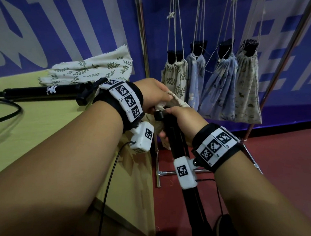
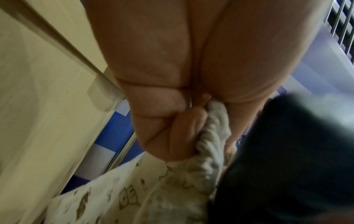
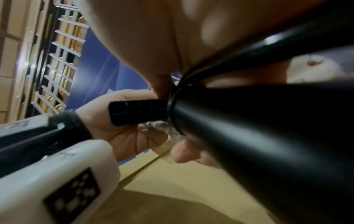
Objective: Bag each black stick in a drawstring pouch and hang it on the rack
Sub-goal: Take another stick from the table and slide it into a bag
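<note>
The left hand (image 1: pixel 152 92) pinches the gathered rim of a cream printed pouch (image 2: pixel 193 171), fingers curled tight on the bunched cloth, probably to hold the mouth up and steady so something can go into it. The right hand (image 1: pixel 182 122) is wrapped round a black stick (image 1: pixel 170 134) near its upper end, with the long shaft running down past the wrist toward the floor; the stick's ribbed tip (image 3: pixel 136 112) sits right at the pouch rim, touching the cloth, but whether it has entered the mouth cannot be made out — the hands cover that spot. Both hands work close together, just off the edge of the yellow table (image 1: pixel 34 130), likely because the stick needs room to hang below. On the table lie another black stick (image 1: pixel 41 92) and, just behind it, a heap of leaf-print pouches (image 1: pixel 92 68), seemingly waiting their turn. On the rack (image 1: pixel 142 37) to the right, four filled pouches (image 1: pixel 215 84) hang side by side by their strings, each with a dark stick end poking out the top — so this looks like the middle of the job, with the stick in hand at the bagging step and hanging yet to come.
</note>
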Action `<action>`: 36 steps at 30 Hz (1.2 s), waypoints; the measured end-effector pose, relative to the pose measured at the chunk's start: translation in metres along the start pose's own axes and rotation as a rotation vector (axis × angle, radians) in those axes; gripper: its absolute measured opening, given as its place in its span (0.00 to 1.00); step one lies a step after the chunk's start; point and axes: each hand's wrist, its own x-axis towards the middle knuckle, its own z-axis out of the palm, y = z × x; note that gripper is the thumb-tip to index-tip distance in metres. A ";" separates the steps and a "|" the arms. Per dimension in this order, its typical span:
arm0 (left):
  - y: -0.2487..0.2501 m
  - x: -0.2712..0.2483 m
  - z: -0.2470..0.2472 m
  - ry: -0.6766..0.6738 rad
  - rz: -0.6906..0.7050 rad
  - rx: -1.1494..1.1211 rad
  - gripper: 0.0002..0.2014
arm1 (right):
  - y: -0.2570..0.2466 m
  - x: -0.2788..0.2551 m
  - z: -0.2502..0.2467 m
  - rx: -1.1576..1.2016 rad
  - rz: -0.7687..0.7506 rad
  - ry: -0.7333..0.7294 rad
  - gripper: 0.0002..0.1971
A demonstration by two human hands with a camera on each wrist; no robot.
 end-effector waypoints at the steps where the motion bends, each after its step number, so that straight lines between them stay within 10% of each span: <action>1: 0.000 0.000 0.000 -0.026 -0.014 -0.025 0.04 | 0.001 0.002 -0.001 0.021 0.009 0.002 0.13; 12: 0.009 -0.010 -0.004 -0.319 0.033 0.084 0.18 | -0.001 0.015 -0.012 0.197 0.084 0.083 0.24; 22: 0.011 -0.013 -0.012 0.084 0.116 0.171 0.06 | -0.008 0.011 -0.029 0.182 0.008 -0.133 0.15; 36: 0.008 -0.001 -0.025 0.545 0.058 -0.141 0.08 | 0.008 0.023 -0.018 -0.221 -0.336 0.117 0.26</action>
